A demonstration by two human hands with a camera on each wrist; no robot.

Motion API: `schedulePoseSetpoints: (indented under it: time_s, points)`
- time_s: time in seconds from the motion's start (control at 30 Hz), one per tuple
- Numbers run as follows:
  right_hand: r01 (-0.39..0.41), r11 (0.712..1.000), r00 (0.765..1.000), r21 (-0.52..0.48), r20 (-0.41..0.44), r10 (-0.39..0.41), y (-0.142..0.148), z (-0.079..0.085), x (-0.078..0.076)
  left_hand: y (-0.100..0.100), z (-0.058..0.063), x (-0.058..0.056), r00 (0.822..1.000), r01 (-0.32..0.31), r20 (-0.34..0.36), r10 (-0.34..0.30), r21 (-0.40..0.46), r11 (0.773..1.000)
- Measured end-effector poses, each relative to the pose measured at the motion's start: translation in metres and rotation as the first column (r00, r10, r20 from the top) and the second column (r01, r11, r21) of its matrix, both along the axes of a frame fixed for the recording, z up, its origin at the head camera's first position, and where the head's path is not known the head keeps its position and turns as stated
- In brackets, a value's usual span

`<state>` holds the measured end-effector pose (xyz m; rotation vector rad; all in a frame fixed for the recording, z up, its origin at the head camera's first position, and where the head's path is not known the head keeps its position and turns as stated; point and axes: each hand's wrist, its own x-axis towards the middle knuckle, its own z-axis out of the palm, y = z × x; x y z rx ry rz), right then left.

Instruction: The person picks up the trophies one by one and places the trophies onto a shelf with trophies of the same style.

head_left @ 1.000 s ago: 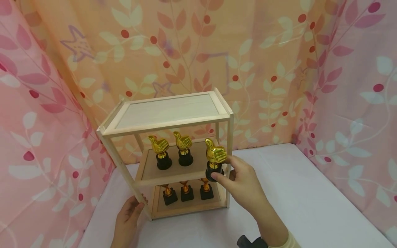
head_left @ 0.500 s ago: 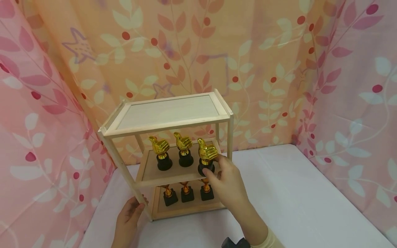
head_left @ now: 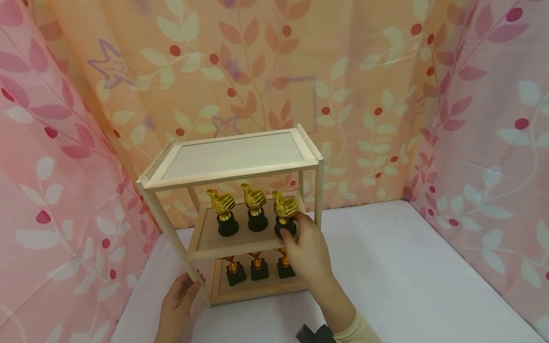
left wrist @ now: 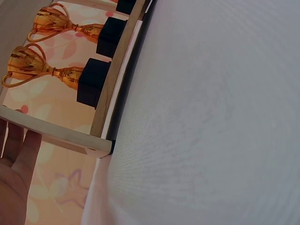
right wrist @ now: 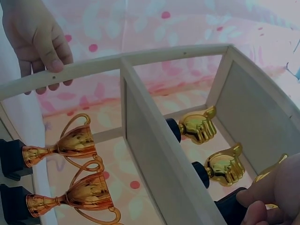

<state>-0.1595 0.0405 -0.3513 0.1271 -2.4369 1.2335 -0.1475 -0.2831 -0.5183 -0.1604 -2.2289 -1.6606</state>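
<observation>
At the right end of the middle tier of a small wooden shelf rack [head_left: 240,177], my right hand [head_left: 310,252] pinches the black base of a gold thumbs-up trophy [head_left: 285,206]. The trophy is upright; whether its base touches the board is hidden by the fingers. Two matching trophies stand to its left, a middle one [head_left: 256,205] and a left one [head_left: 223,209]. My left hand [head_left: 177,300] grips the rack's front left post [head_left: 171,233] low down; in the right wrist view its thumb and fingers wrap that post.
Gold cup trophies on black square bases, including one at the left [head_left: 235,272], stand in a row on the bottom tier. The rack stands on a white-covered table [head_left: 386,267]. Patterned curtains [head_left: 364,71] hang behind and at both sides.
My right hand has carried the thumbs-up trophy leftward, from the front right post onto the middle tier beside the other two. The left hand keeps its grip on the post.
</observation>
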Motion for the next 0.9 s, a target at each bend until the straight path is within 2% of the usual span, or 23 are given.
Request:
schedulePoseSetpoints:
  time_s: [0.17,0.43,0.6,0.9]
  points:
    - [0.008,1.0,0.999,-0.01,0.032,-0.007,-0.0005,-0.0009,-0.0056,0.0005,-0.0005,0.0,1.0,-0.019,0.02,0.018,0.013,1.0]
    - [-0.004,1.0,1.0,0.008,0.028,0.004,0.0021,0.003,-0.0099,-0.0005,0.0013,0.0004,0.999,-0.024,0.047,0.026,-0.039,0.999]
    - [-0.008,1.0,0.999,0.014,0.041,0.007,0.0019,0.0047,-0.0102,0.0003,0.0005,-0.0001,1.0,-0.007,0.0,0.007,-0.02,1.0]
    - [0.001,0.999,0.997,0.04,0.073,-0.004,0.0005,0.0073,-0.0112,0.0003,0.0004,0.0003,1.0,-0.01,0.001,0.01,-0.008,1.0]
